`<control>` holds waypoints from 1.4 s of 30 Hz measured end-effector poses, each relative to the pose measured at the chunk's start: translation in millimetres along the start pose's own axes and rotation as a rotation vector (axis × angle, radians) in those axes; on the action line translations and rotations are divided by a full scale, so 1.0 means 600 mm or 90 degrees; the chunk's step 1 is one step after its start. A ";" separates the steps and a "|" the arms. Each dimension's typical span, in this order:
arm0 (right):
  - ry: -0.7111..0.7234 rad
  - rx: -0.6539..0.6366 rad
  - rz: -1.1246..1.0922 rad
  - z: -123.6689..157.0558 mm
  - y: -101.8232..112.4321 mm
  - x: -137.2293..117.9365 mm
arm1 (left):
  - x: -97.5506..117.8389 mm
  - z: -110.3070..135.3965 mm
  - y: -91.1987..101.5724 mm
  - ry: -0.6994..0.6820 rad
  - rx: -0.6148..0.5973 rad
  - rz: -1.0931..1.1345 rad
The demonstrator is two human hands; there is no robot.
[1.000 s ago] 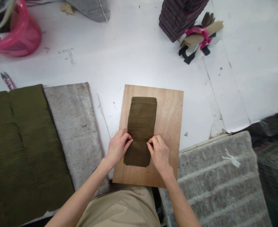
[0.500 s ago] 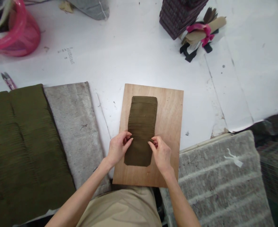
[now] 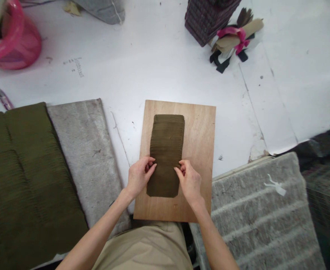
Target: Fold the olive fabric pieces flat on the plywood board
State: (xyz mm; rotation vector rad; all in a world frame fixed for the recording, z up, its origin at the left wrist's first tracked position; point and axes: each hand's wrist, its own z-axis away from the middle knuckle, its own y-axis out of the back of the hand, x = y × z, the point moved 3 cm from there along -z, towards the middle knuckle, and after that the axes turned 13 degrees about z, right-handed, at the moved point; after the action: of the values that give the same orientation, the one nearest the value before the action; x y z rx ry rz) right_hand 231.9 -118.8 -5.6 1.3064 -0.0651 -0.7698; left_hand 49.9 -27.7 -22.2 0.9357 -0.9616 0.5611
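Note:
A stack of olive-green fabric pieces (image 3: 167,140) lies overlapped like shingles on a plywood board (image 3: 197,150). The lowest part, nearest me, is smooth; above it many thin layered edges show. My left hand (image 3: 139,174) pinches the left edge of a fabric piece between thumb and fingers. On the opposite edge, my right hand (image 3: 189,180) pinches at the same height. Both hands are closed, with the fabric flat between them.
Larger layered olive fabric stacks (image 3: 27,168) lie on a grey padded board (image 3: 83,142) at left, with thread snips (image 3: 4,99) behind. A pink basket (image 3: 21,48), a dark bundle (image 3: 209,18) and tied fabric strips (image 3: 235,39) stand farther back. A grey padded surface (image 3: 254,217) is at right.
The view has shifted slightly, so the things on the table appear a little farther left. Both hands keep their pinch on the fabric edges.

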 end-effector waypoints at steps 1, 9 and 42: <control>-0.001 0.001 -0.004 0.000 0.000 0.000 | 0.000 0.000 0.000 -0.002 0.000 -0.004; 0.025 -0.019 -0.015 -0.008 0.005 -0.006 | -0.002 0.002 -0.002 -0.048 -0.012 -0.062; 0.035 -0.006 0.015 0.003 0.002 -0.008 | 0.026 -0.004 0.009 0.042 -0.165 -0.048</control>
State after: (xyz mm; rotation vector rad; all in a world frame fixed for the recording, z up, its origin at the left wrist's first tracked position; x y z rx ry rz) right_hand 228.2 -117.4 -2.3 1.3158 -0.0324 -0.7132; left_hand 54.1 -22.8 -7.0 0.7132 -0.9113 0.3903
